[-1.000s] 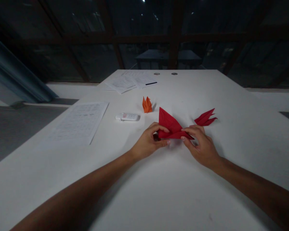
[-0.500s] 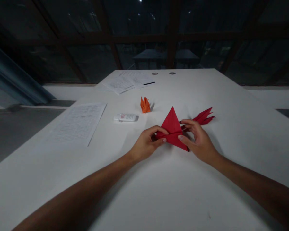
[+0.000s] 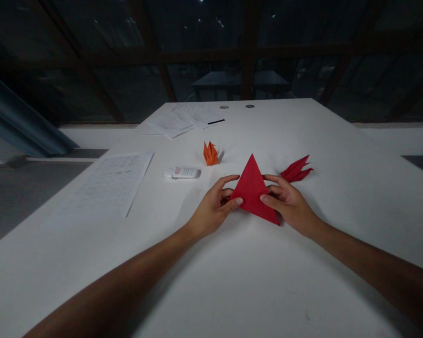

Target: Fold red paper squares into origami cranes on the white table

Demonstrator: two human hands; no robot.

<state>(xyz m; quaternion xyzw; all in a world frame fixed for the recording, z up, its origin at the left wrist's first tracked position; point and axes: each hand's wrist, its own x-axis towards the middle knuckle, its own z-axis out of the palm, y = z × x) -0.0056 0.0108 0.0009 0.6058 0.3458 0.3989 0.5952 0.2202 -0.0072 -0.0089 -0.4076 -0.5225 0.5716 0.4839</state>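
Observation:
Between my hands a sheet of red origami paper [image 3: 253,188], folded into a pointed, roughly triangular shape, is held just above the white table [image 3: 225,281]. My left hand [image 3: 216,202] grips its left edge, thumb on the near face and the other fingers behind. On the right edge my right hand [image 3: 289,202] has its thumb in front and fingers curled behind. The paper's top corner points away from me, and another corner points down to the right. Just beyond my right hand lies a red folded paper piece [image 3: 296,169] with several pointed tips.
An orange folded paper figure [image 3: 210,154] stands beyond my left hand, near a white correction-fluid-like bottle [image 3: 182,172]. Written sheets [image 3: 107,188] lie at the left, with more papers [image 3: 176,121] and a black strip [image 3: 216,122] farther back. Two round discs [image 3: 224,107] sit near the far edge.
The horizontal crease across the red paper has flattened into a smooth face. My left fingers have moved from its front to its back edge. The view has shifted slightly.

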